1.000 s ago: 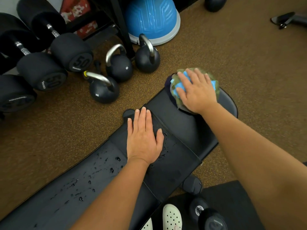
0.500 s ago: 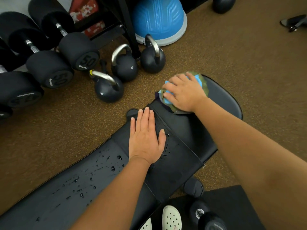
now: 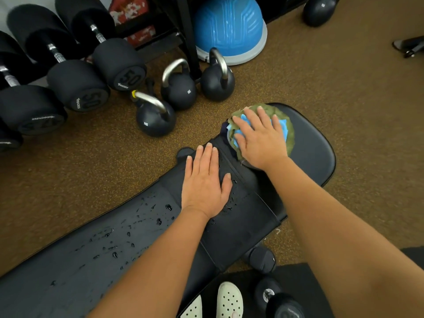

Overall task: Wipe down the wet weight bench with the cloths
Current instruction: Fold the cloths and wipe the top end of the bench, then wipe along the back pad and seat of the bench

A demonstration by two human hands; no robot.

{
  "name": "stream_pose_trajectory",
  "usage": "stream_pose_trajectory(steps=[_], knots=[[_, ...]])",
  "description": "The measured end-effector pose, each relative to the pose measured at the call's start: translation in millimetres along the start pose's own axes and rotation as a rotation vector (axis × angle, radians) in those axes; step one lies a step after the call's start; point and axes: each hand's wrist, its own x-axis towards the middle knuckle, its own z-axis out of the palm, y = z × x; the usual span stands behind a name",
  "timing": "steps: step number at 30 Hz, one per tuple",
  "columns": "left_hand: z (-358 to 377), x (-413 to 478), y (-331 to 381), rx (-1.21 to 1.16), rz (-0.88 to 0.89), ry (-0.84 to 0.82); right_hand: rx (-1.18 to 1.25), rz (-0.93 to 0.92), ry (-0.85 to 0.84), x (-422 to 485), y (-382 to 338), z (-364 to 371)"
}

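A black weight bench [image 3: 312, 145] runs from the lower left to the right of centre, with water drops [image 3: 119, 244] scattered on its long pad. A bunched stack of cloths, olive green [image 3: 288, 134] over blue [image 3: 282, 127], lies at the left edge of the bench's end pad. My right hand [image 3: 259, 136] presses flat on the cloths with fingers spread. Flat on the black pad just left of it rests my left hand [image 3: 205, 182], fingers straight, with a few drops beside its thumb.
Three black kettlebells [image 3: 176, 88] stand on the brown floor beyond the bench. Large 50-marked dumbbells [image 3: 87, 88] lie at the left, a blue balance dome [image 3: 229, 28] at the back. Another dumbbell [image 3: 282, 304] and white clogs [image 3: 229, 299] are at the bottom.
My right hand slid the cloths toward the bench's left edge and now presses them there with fingers more spread. My left hand stayed in place on the pad.
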Motion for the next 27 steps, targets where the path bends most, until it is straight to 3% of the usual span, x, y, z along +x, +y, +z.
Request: stream_pose_trajectory(steps=[3,7,9,14,20,22,25,27], knots=[[-1,0,-2,-0.019,0.002,0.001,0.096,0.075,0.023,-4,-29,2],[-6,0,-10,-0.045,0.051,-0.023,0.141,-0.232,0.078,-36,-13,5],[-9,-3,-17,-0.036,0.093,-0.044,0.137,-0.268,0.072,-38,4,0],[-6,-11,-25,0.017,0.084,-0.045,0.155,0.095,0.051,-20,-24,7],[-4,-13,-25,0.022,0.059,-0.047,0.164,-0.238,0.178,-57,3,8],[-4,-13,-25,0.016,0.055,-0.046,0.186,-0.169,0.209,-53,12,4],[-5,-12,-25,-0.01,0.042,-0.055,0.334,0.093,0.207,-41,-4,1],[-5,-11,-25,-0.06,0.04,-0.05,0.524,0.094,0.199,-40,-23,-4]])
